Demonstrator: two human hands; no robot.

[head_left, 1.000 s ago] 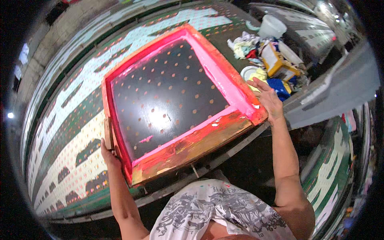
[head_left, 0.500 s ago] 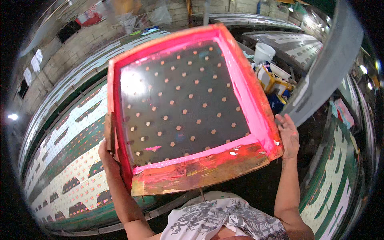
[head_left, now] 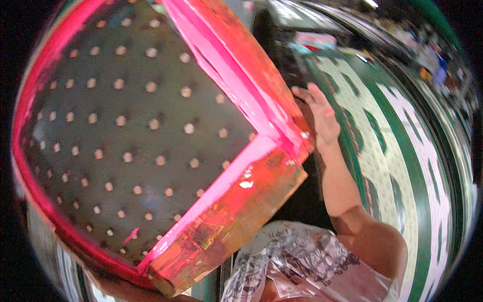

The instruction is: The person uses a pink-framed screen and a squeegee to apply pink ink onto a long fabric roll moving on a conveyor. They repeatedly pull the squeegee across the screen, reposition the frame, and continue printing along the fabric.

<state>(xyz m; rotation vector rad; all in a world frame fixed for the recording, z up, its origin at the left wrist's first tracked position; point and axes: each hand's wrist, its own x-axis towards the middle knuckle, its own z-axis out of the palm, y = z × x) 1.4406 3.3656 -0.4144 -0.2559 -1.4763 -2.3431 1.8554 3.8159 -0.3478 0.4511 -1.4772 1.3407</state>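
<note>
A large screen-printing frame (head_left: pixel 241 194) fills the left and middle of the view, tilted. Its wooden edges carry pink and red paint, and its dark mesh (head_left: pixel 168 141) shows rows of small pale hexagonal dots. My left hand is hidden at the frame's lower left edge; only the left forearm (head_left: pixel 126 291) shows below it. My right hand (head_left: pixel 322 121) is beside the frame's right corner, with its fingers stretched and apart. The palm lies close against the corner; whether it bears weight I cannot tell. Reddish paint marks the fingers.
Long green tables (head_left: pixel 415 221) with pale printed fabric (head_left: pixel 362 110) run along the right. A pink and light blue cloth (head_left: pixel 314 41) lies at the far end of one. Blurred clutter (head_left: pixel 437 65) is at the far right.
The view has swung to the right. The frame now sits nearer and further left, turned anticlockwise. The bucket and boxes have left the view, and my left hand has gone behind the frame.
</note>
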